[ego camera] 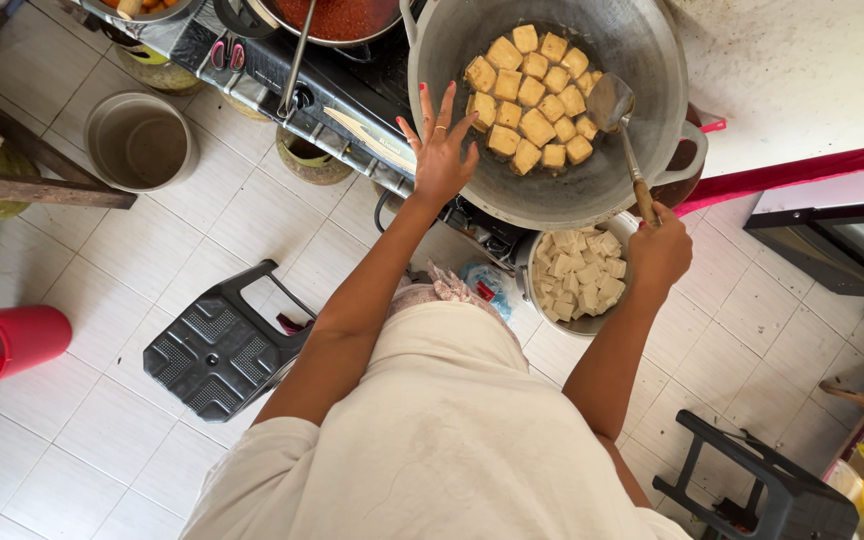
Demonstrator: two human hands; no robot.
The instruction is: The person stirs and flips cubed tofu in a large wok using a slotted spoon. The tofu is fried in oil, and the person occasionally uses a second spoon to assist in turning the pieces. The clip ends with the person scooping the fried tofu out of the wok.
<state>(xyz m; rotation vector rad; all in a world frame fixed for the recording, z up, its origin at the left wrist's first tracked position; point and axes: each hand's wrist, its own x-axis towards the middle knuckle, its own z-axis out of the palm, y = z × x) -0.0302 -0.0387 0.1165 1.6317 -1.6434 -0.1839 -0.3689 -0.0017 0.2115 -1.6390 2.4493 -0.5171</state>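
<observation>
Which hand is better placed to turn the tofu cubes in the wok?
Right hand: it grips the wooden-handled metal spatula, whose blade sits among the golden tofu cubes. Left hand is empty, spread open.

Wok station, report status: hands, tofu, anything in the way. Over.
Left hand open, fingers spread at the wok rim. Right hand grips spatula among frying tofu cubes. Bowl of raw tofu below; nothing obstructing.

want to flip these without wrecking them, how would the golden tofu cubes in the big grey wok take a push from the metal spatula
The golden tofu cubes look firm-crusted, so they would probably slide rather than crumble. They sit packed edge to edge, so pushing one likely shifts its neighbours. Flat-sided, they should tip over, not roll, under the metal spatula in the right hand.
</observation>
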